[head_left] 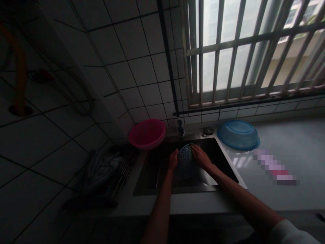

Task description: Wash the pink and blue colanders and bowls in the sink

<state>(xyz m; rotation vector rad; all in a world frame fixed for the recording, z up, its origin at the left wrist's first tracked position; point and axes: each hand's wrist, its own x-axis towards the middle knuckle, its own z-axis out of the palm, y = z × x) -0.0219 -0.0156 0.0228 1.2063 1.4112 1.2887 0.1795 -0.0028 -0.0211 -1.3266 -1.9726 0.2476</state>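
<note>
Colander [185, 154], a blue perforated plastic basket held over the steel sink [223, 159] below the tap [180, 128], looks light, stiff and probably wet-slippery, so the left hand [173, 160] and right hand [200, 156] close their fingers on opposite rims.

Sink at frame centre, basins to either side, window above.

The sink [223, 162] is set into the worktop [291, 149] at the middle of the frame, with the tap [180, 128] at its rear edge. Inside the sink, a perforated strainer [185, 156] sits between the left hand [173, 160] and the right hand [200, 156], both touching it. One basin [147, 134] stands at the sink's upper-left corner; an overturned basin [238, 135] lies on the worktop to the upper right. A cloth [100, 169] lies left of the sink. The barred window [254, 51] fills the upper right, tiled wall [114, 51] the upper left.
</note>
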